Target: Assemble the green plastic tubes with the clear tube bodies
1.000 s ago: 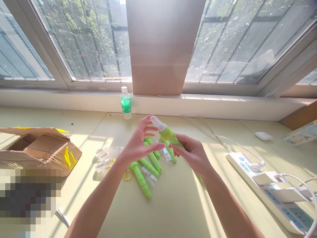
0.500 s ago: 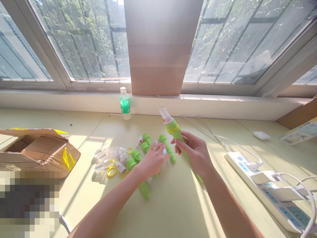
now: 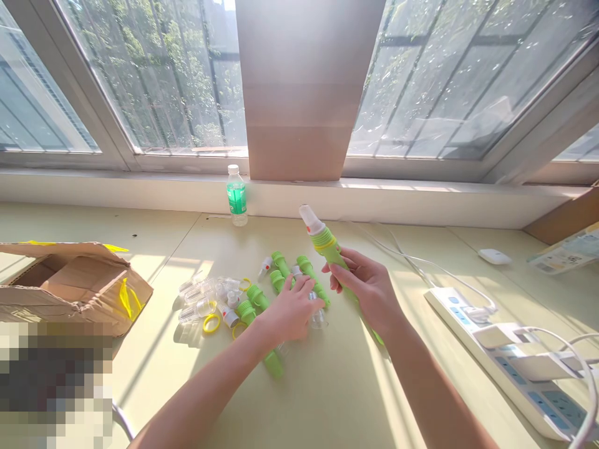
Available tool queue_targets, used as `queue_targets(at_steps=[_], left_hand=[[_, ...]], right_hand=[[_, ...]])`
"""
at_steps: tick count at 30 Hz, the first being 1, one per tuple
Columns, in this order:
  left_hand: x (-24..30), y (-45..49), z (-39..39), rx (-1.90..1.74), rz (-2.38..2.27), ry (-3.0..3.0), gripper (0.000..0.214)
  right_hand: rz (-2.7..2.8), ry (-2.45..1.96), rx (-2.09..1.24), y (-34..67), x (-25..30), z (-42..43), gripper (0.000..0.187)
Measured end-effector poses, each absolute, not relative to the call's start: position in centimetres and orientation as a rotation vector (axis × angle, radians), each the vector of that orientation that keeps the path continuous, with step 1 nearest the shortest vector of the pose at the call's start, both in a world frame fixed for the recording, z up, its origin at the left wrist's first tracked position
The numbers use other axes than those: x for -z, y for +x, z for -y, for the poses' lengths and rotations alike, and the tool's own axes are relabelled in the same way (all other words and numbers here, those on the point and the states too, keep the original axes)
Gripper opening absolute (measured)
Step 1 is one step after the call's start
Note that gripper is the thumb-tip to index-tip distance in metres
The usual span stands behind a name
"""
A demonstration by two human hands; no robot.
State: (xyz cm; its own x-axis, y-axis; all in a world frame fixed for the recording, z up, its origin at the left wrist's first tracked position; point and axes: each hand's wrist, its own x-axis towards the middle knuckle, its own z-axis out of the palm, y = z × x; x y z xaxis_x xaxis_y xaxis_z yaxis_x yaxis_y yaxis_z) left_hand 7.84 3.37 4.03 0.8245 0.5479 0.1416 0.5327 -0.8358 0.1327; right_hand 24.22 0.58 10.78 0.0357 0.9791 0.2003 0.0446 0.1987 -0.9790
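My right hand [image 3: 367, 284] grips a green plastic tube [image 3: 333, 252], tilted up to the left. The tube has a threaded collar, a yellow ring and a white tip [image 3: 311, 219] with a red dot. My left hand [image 3: 292, 308] is low over the parts on the table, its fingers bent against a clear plastic cap [image 3: 319, 317]; the exact hold is partly hidden. Around it lie several green tubes [image 3: 316, 280], and a white tip [image 3: 264, 267] rests behind. Further left are several clear caps [image 3: 199, 291] and a yellow ring [image 3: 211, 323].
An open cardboard box [image 3: 88, 280] stands at the left. A bottle with a green label [image 3: 236, 198] is by the window sill. On the right lie a white power strip [image 3: 510, 368] with plugs and cables, and a small white device [image 3: 495, 256].
My left hand has shifted slightly toward me and right, and the clear cap beside its fingers shows more. Nearby green tubes have moved a little. The right hand and its tube barely moved.
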Motion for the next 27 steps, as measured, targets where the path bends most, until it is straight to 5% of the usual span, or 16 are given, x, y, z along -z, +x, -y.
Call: queue_targets(at_steps=[7,14,20,27], left_hand=[[-4.3,8.5,-2.4,-0.337,-0.728,2.945,0.020],[-9.6,4.9,-4.9,-0.449,-0.940,2.577,0.023],[-13.0,-0.2,-7.0,-0.986,-1.383,2.054,0.042],[-14.2,-1.8,-7.3,-1.321,-1.352,1.831,0.040]], right_hand=[[1.303,-1.118,-1.010,24.1,-10.9,-0.5,0.032],[1.319,-1.138,-0.976,24.8,-11.0,-0.5,0.040],[1.385,-1.209,-0.971,25.0,-10.8,-0.7,0.041],[1.561,-1.358,-0.913,25.0,-10.5,-0.6,0.043]])
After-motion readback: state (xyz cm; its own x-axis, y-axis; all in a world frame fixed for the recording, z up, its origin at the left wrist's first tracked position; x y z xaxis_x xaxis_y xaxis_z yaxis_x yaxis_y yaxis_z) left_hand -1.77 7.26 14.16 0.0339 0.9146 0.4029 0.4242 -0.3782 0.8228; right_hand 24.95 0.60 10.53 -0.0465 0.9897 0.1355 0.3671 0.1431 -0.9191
